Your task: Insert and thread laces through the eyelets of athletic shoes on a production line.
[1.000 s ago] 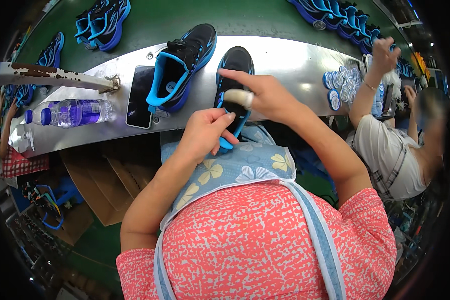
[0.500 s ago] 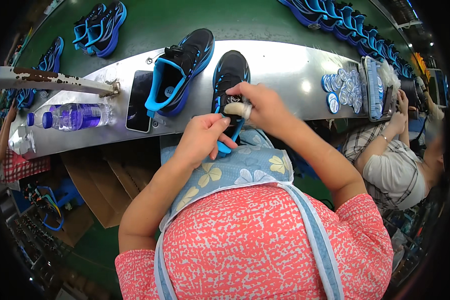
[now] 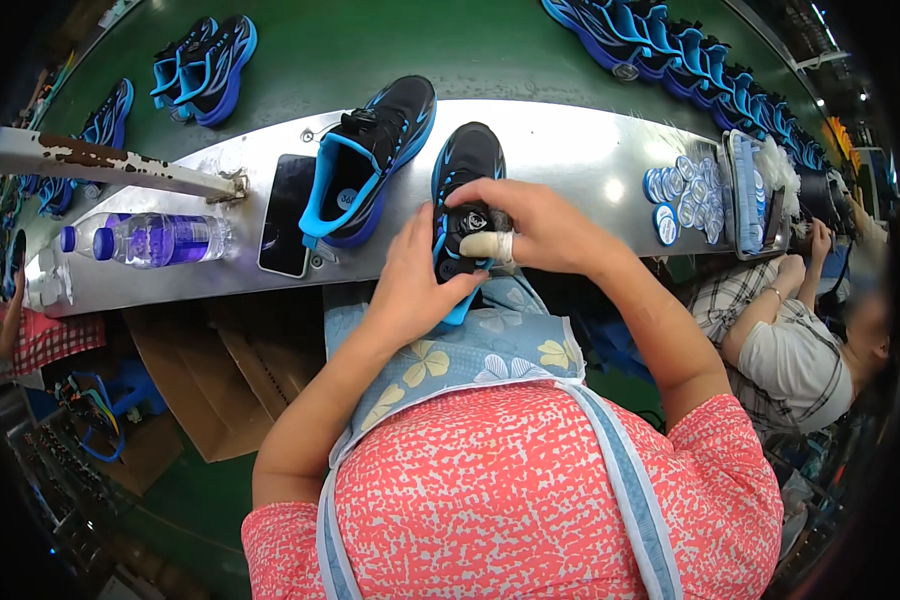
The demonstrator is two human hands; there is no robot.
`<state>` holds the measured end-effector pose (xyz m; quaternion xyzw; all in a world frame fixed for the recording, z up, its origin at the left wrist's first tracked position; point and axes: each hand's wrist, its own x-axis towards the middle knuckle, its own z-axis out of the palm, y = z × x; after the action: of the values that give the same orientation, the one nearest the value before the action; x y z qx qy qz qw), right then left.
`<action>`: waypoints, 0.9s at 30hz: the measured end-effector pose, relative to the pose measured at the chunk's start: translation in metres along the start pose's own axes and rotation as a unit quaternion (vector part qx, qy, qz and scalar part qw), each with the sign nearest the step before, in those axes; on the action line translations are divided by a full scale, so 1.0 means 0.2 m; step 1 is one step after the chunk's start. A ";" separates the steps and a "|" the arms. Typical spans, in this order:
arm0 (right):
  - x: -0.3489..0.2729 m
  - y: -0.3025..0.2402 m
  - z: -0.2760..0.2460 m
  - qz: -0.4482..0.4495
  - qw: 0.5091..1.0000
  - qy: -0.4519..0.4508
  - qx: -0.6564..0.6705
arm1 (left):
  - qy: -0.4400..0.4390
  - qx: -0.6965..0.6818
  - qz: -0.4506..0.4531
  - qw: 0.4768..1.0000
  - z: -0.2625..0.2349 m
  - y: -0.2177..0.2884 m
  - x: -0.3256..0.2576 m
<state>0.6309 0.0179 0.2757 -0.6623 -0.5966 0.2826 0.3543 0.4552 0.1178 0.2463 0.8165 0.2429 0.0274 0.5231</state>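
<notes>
A black and blue sneaker [image 3: 473,150] lies toe away from me at the near edge of the metal table, its heel over my apron. My left hand [image 3: 410,275] wraps its left side, thumb across the heel end. Over the tongue, my right hand [image 3: 545,230] grips the shoe, forefinger across the laces and white-wrapped thumb [image 3: 485,246] beside a round dark badge [image 3: 473,218]. Part of a round label shows inside the collar, between the hands. Just left stands the matching sneaker [image 3: 410,110], a round label on its insole.
Left of the shoes are a black phone [image 3: 285,215], bottles with purple labels [image 3: 160,240] and a chipped white metal bar [image 3: 120,165]. Round stickers [image 3: 690,190] and a tray [image 3: 745,195] lie right. Sneakers line the green belt [image 3: 470,60]. A co-worker [image 3: 790,320] sits at right.
My left hand has gone from pinching at the blue heel collar to wrapping the sneaker's left side. My right hand has spread further across the tongue. The whole view has shifted slightly.
</notes>
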 end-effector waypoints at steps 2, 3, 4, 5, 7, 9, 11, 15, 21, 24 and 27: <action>0.01 -0.02 -0.01 0.038 0.999 -0.024 -0.014 | 0.010 0.050 0.039 0.998 -0.03 -0.01 0.04; 0.04 -0.07 -0.02 0.061 0.996 -0.038 -0.057 | 0.025 0.058 0.042 0.997 -0.01 0.00 0.07; 0.07 -0.11 -0.01 0.084 0.990 -0.052 -0.100 | 0.016 0.022 0.033 0.999 0.01 0.01 0.09; 0.07 -0.09 0.05 0.091 0.983 -0.065 -0.146 | 0.008 -0.014 0.024 1.000 0.02 0.01 0.09; 0.08 -0.04 0.06 0.055 0.994 -0.049 -0.077 | 0.022 -0.030 0.040 0.999 0.06 -0.02 0.09; 0.08 -0.03 0.06 0.041 0.999 -0.033 -0.002 | 0.027 0.004 0.036 0.999 0.07 -0.05 0.10; 0.08 0.00 0.06 -0.016 0.998 -0.029 -0.050 | 0.027 0.027 0.036 0.999 0.06 -0.05 0.11; 0.06 -0.03 0.01 -0.026 0.994 -0.071 -0.077 | -0.004 0.023 0.005 1.000 0.03 0.00 0.12; -0.01 -0.09 0.01 0.051 0.998 0.012 0.025 | 0.034 0.030 0.045 0.998 0.03 -0.01 0.12; -0.04 -0.09 0.03 0.058 0.997 0.041 0.022 | 0.017 0.028 0.051 0.998 0.02 -0.01 0.12; -0.08 -0.07 0.04 0.057 0.995 0.060 0.049 | 0.027 0.043 0.056 0.997 0.03 -0.02 0.12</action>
<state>0.6146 0.0030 0.2818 -0.6925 -0.5213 0.2911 0.4050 0.4763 0.1236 0.2347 0.8498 0.2114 0.0682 0.4781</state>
